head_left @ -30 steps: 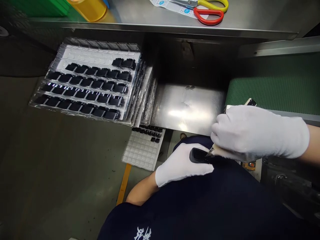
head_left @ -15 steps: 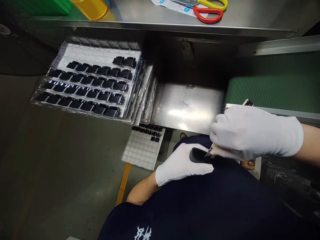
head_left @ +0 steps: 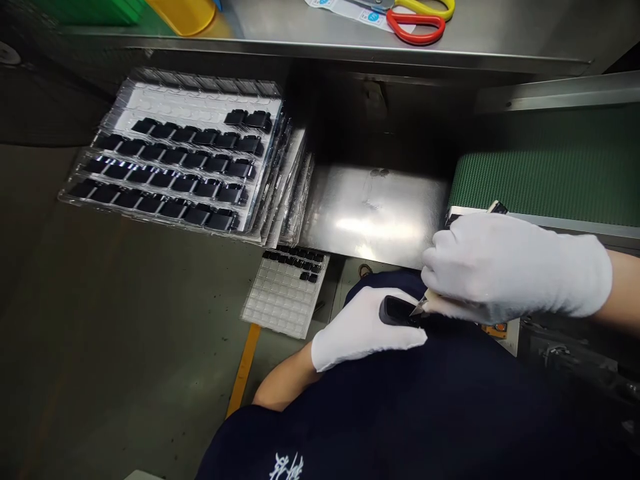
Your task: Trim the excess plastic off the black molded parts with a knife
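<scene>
Both of my hands wear white gloves and work over my lap. My left hand (head_left: 363,330) is closed around a small black plastic part (head_left: 396,311). My right hand (head_left: 505,267) grips a thin pale-handled blade tool (head_left: 425,305), its pointed tip touching the black part's edge. The tool's other end pokes out above my knuckles. A stack of clear trays (head_left: 180,160) holding rows of several black parts lies at the upper left, partly filled on top.
A steel shelf (head_left: 375,213) sits ahead of my hands, with a green conveyor belt (head_left: 550,173) to its right. A second clear tray (head_left: 287,290) rests lower down. Red and yellow scissors (head_left: 417,20) and a yellow container (head_left: 183,13) lie on the upper steel surface.
Barely anything differs. My hands hold the same pose on the part and the tool; the view has shifted slightly.
</scene>
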`<state>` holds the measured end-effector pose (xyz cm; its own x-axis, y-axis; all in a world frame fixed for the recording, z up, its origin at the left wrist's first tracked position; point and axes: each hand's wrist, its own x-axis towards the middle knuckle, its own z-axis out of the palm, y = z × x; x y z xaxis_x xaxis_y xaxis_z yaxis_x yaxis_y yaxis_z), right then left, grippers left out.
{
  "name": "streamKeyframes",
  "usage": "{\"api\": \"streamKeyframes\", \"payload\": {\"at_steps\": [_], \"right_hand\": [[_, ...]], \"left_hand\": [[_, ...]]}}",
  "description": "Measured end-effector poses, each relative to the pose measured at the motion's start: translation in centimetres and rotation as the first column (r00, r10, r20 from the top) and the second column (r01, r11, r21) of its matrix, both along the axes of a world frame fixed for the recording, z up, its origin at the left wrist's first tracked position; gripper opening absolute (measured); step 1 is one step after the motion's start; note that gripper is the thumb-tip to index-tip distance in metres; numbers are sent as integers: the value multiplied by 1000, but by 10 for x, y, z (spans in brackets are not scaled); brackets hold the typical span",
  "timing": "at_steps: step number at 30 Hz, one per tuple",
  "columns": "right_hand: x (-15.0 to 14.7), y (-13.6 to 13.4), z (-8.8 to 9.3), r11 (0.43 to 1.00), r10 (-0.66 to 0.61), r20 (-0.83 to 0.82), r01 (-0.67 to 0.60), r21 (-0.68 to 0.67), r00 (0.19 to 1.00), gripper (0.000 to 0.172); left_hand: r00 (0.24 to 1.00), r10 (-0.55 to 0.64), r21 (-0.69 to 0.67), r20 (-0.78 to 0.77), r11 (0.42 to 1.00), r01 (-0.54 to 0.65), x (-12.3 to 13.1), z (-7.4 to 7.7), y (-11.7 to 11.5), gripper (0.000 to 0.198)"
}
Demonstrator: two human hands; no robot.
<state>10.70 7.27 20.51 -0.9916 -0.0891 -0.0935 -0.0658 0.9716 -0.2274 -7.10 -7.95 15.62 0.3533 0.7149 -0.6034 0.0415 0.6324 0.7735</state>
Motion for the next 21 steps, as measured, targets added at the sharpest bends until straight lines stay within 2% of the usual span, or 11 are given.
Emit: {"api": "streamKeyframes", "payload": {"at_steps": [5,12,21], "right_hand": [[-1,-1,0,999,7,47,-9,34,999,45],[0,-2,-2,999,17,28,-18,39,999,47],[1,-3,1,1000,-8,70,8,7,998,46]], "left_hand": [[1000,-5,11,6,1000,5,1,0,-1,23],[1000,-9,7,12,1000,9,2,0,-2,21],[998,7,-14,57,1000,-6,2,0,-4,23]]}}
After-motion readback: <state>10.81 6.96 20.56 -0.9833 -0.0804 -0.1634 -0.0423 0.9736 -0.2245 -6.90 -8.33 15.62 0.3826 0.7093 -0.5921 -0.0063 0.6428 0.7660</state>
